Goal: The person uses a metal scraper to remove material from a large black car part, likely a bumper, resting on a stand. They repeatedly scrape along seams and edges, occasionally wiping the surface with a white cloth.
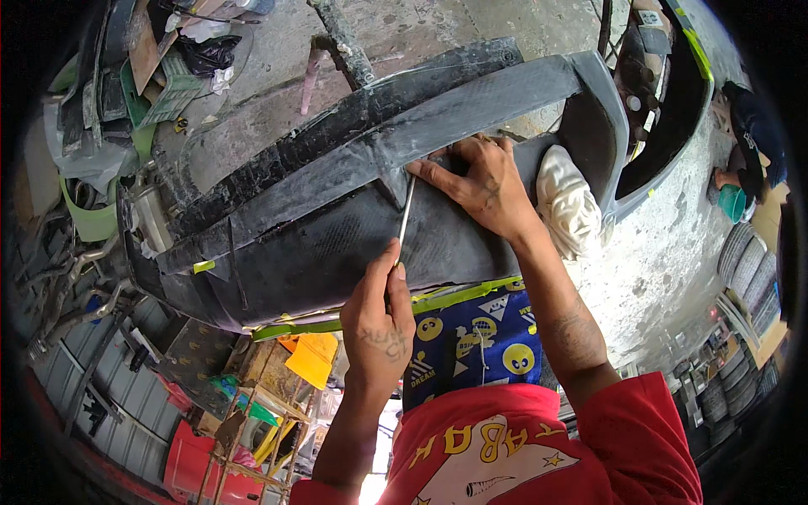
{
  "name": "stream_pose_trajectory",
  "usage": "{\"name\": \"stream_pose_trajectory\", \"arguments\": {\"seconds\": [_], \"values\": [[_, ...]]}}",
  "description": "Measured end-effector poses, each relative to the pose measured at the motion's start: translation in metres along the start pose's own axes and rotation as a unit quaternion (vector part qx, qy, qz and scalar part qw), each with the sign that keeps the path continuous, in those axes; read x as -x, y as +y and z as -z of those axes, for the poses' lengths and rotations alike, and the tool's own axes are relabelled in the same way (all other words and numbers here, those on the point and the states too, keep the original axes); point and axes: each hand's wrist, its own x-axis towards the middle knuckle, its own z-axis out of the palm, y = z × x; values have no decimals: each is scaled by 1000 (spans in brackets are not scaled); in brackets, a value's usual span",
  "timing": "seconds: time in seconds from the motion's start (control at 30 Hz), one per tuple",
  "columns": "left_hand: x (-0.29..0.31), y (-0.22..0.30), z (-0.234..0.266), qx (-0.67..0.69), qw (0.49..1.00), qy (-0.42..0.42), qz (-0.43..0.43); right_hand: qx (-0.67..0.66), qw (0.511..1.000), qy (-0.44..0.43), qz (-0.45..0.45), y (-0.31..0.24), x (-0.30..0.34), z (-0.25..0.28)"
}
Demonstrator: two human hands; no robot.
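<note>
A long black-grey car bumper (337,240), dusty and scuffed, lies across the view in front of me. My left hand (380,316) is closed around the near end of a thin, pale metal rod-like tool (406,217); its grip end is hidden in my fist. The far tip meets the bumper beside a small upright rib (390,181). Close to that tip, my right hand (488,185) grips the edge of the bumper's raised strip, its thumb stretched toward the tool. Some of its fingertips are hidden behind the strip.
A bundled white cloth (566,202) rests on the bumper's right end. Yellow-green tape (438,299) runs along its near edge. A metal stand bar (343,42) rises beyond. Scrap parts lie left, stacked tires (745,261) right. Another person (757,139) is at the far right with a green bucket (731,202).
</note>
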Motion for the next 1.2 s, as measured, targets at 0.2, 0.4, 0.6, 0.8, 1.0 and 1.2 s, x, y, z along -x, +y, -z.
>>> {"name": "stream_pose_trajectory", "arguments": {"seconds": [0.2,0.4,0.6,0.8,1.0,1.2], "values": [[5,-5,-6,14,999,33,-21,-19,1000,10,10,1,0,0],[1,4,7,15,1000,5,6,-136,989,16,-53,1,0,9],[-6,-1,13,24,999,-26,1,-44,998,34,6,2,1,3],[-2,-10,2,47,999,-11,6,81,994,-47,54,3,2,7],[3,-17,-5,118,990,-2,72,-3,999,-14,30,1,0,4],[6,-10,0,132,984,-25,116,-11,999,30,25,4,1,1]]}}
